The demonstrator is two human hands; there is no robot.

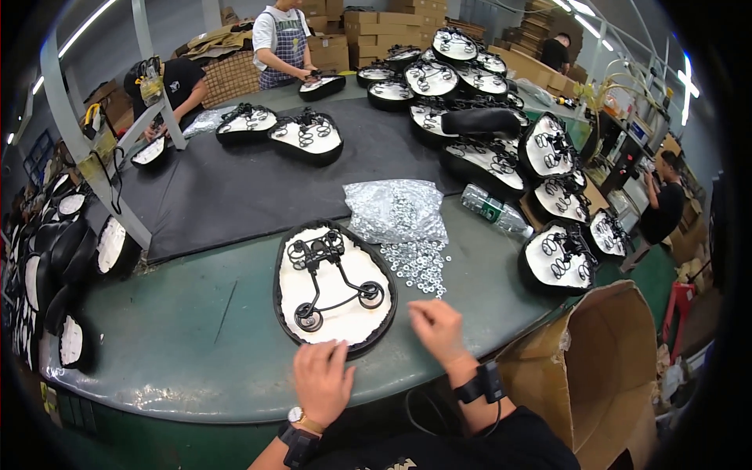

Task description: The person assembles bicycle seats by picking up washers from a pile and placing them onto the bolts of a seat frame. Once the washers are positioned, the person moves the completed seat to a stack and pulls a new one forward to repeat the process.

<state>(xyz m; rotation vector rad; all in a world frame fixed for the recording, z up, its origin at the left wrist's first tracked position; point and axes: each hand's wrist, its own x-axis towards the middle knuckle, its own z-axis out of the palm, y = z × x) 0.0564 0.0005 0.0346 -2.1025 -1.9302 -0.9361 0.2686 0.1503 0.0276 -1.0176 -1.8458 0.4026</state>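
A wide bicycle saddle (342,312) lies upside down on the green table in front of me, its white underside up and its black rim around it. On it sits a black metal spring frame (337,298) with coils at both ends. My left hand (323,382) is at the saddle's near edge, fingers stretched out over the rim and gripping nothing I can see. To the right of the saddle, my right hand (440,330) hovers apart from it with curled fingers pinched together; anything in them is hidden. Just beyond that hand spreads a pile of small metal nuts (419,266).
A clear bag of nuts (395,210) and a plastic bottle (497,210) lie farther back. Saddles are heaped at the right (556,254) and left (72,341). An open cardboard box (540,364) stands at my right. Across the dark mat (235,200), people handle saddles.
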